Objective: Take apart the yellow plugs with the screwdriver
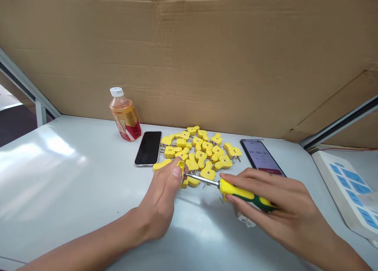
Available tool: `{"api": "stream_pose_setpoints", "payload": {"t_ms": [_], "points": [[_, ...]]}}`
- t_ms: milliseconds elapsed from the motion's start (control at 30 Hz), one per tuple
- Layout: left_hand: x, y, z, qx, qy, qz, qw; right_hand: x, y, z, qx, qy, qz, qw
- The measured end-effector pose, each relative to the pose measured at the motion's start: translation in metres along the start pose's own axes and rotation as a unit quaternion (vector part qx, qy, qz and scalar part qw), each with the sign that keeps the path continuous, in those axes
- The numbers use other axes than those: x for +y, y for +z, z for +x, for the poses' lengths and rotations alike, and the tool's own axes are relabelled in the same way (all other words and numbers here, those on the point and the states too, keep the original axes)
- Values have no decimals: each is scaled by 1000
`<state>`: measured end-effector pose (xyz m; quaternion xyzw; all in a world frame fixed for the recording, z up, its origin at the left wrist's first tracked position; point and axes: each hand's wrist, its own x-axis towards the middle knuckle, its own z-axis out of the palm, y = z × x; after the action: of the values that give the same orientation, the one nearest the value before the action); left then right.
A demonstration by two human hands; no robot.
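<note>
My left hand [161, 202] is closed round a yellow electrical plug [180, 165], which the fingers and thumb partly hide. In my right hand [283, 204] is a screwdriver [243, 193] with a yellow and green handle, gripped between thumb and fingers. Its metal shaft [203, 179] points left, and the tip meets the side of the held plug; the exact contact is too small to make out. Just behind my left hand lies a pile of yellow plugs [207, 148], some with metal prongs showing. Below my right hand a white plastic piece [247, 221] is partly covered, near a small metal pin [221, 200].
A drink bottle [126, 119] stands at the back left, beside a dark-screened phone [148, 149]. Another phone [262, 156] showing a timer lies behind my right hand. A white power strip [339, 184] sits at the right. A cardboard wall [189, 66] closes off the back.
</note>
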<state>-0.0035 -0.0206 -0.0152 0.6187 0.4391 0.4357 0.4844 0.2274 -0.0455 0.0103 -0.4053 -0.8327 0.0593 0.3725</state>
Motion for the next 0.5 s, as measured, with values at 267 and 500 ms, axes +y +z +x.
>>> {"api": "stream_pose_setpoints", "payload": {"t_ms": [267,500], "points": [[-3,-1,3,-4,22,35,999,-1,13,-17,13,-95,-175,980],[-3,-2,3,-34,44,54,997,-5,8,-6,-11,184,137,973]]}}
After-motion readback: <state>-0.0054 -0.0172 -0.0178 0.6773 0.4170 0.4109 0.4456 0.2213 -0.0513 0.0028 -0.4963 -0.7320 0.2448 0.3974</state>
